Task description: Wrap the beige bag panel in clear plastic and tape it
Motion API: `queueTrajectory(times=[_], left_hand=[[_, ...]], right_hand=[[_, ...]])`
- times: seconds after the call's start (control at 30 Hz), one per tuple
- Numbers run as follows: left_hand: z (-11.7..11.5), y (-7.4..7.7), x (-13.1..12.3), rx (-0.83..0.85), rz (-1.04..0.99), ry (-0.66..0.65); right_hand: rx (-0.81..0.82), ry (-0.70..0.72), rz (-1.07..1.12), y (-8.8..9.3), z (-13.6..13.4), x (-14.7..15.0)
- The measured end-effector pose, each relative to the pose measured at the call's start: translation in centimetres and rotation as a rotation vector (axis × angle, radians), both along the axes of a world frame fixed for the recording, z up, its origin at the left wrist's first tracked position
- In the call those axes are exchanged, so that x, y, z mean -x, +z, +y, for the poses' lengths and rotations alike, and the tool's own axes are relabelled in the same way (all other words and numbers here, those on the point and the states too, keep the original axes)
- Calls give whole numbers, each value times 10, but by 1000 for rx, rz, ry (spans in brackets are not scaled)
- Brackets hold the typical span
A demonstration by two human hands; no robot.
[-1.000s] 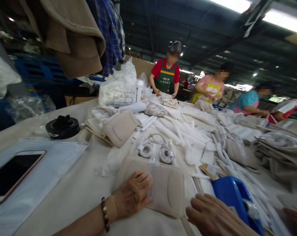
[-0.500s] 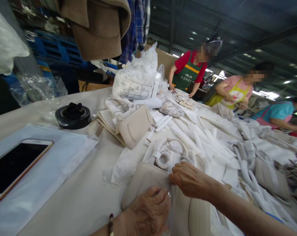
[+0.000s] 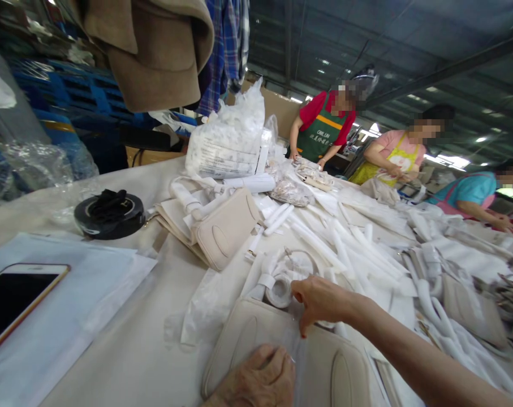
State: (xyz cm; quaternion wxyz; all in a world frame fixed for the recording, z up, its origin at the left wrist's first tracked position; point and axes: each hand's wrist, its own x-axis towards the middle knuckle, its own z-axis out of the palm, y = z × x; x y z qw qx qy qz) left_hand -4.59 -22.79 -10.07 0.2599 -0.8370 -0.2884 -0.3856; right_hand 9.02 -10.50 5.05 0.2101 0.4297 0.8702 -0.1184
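A cream handbag [image 3: 349, 367] lies in front of me with clear plastic film [image 3: 297, 356] over its middle. My left hand [image 3: 262, 376] rests low on the bag beside the film, fingers bent and pressed together; what they hold is hidden. Over the bag's upper edge is my right hand [image 3: 315, 302], its thumb and forefinger apart with nothing visible between them. Just left of its fingertips sits a white wrapped roll [image 3: 278, 291], next to a wrapped strap [image 3: 268, 275].
A phone [image 3: 16, 299] lies on pale sheets [image 3: 107, 288] at the left. Behind are a black tape roll [image 3: 110, 215], another cream bag [image 3: 228, 226] and a stuffed plastic bag [image 3: 226, 147]. White wrapped strips [image 3: 362, 254] cover the right side. Several people work beyond.
My right thumb and forefinger have parted. My left hand has moved slightly down, uncovering more of the bag. The view has shifted, moving the phone and tape roll lower and left.
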Motion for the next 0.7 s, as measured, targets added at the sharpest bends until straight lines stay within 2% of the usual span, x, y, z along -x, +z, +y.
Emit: queueTrajectory(times=[0.17, 0.27, 0.33, 0.4, 0.47, 0.5, 0.53, 0.6, 0.67, 0.7], left_hand=[[2, 4, 2, -31, -63, -27], [1, 4, 2, 10, -44, -50], [1, 2, 2, 29, -69, -81], [-1, 0, 2, 31, -102, -125], [-4, 2, 3, 98, -102, -172], [-7, 4, 4, 169, -94, -195], [-10, 8, 6, 261, -87, -217], [-17, 20, 12, 460, -116, -258], [-19, 34, 21, 604, -180, -285], [-18, 40, 27, 629, -241, -259]], right_hand=[[4, -56, 101, -1, 21, -9], [-109, -86, 124, -2, 10, -13], [-248, -121, 155, -14, -18, -17], [-423, -100, 212, -40, -57, -21], [-800, 199, 399, -74, -96, -25], [-965, 289, 433, -90, -114, -26], [-1058, 334, 464, -103, -128, -28], [-1086, 427, 517, -118, -151, -34], [-919, 496, 599, -116, -166, -45], [-832, 452, 647, -111, -172, -53]])
